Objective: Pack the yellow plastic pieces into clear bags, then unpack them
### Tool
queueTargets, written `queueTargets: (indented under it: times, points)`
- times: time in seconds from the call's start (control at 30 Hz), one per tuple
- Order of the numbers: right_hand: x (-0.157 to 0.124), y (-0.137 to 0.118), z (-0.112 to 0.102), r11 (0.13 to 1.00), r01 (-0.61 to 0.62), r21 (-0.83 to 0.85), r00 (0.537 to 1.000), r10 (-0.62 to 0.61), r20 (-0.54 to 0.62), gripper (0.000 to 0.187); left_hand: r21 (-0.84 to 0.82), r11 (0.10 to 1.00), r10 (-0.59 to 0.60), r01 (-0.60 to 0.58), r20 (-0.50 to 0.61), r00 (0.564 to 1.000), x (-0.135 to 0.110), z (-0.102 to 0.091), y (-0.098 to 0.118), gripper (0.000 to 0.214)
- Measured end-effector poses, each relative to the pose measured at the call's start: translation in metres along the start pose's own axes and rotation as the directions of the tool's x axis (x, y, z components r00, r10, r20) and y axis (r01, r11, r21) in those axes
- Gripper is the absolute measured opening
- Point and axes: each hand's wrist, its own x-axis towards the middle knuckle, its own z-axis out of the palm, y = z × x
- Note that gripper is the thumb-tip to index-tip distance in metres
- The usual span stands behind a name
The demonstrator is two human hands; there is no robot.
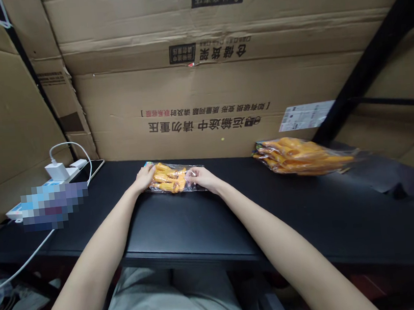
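A clear plastic bag [167, 179] holding several long orange-yellow pieces lies on the black table [184, 221] in front of me. What kind of pieces they are, I cannot make out. My left hand [144, 178] grips the bag's left end, where a bit of blue-green printing shows. At the other end, my right hand [202, 178] has its fingers closed on the clear film beside the orange pieces. The undersides of both hands are hidden.
Stacks of similar orange pieces fill a larger clear bag [299, 157] at the right. On the left are a power strip [15, 212] with a white charger [57, 171], a phone [96, 169] and a white cable [36, 257]. Cardboard [200, 86] walls the back.
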Motion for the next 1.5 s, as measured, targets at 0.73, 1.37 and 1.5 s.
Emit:
queueTargets:
  times: [0.73, 1.37, 1.5]
  points:
    - [-0.005, -0.017, -0.009, 0.873, 0.076, -0.481, 0.981, -0.151, -0.118, 0.011, 0.128, 0.992, 0.002, 0.001, -0.024, 1.0, -0.023, -0.017, 0.025, 0.047]
    - [0.007, 0.007, -0.019, 0.921, -0.195, -0.337, 0.917, 0.049, -0.396, 0.024, -0.319, 0.934, -0.147, 0.163, 0.072, 0.986, -0.02, -0.008, 0.032, 0.038]
    - [0.006, 0.005, -0.017, 0.986, -0.163, -0.038, 0.908, 0.135, -0.396, 0.009, -0.489, 0.842, -0.166, 0.228, 0.167, 0.972, -0.021, 0.002, 0.034, 0.049]
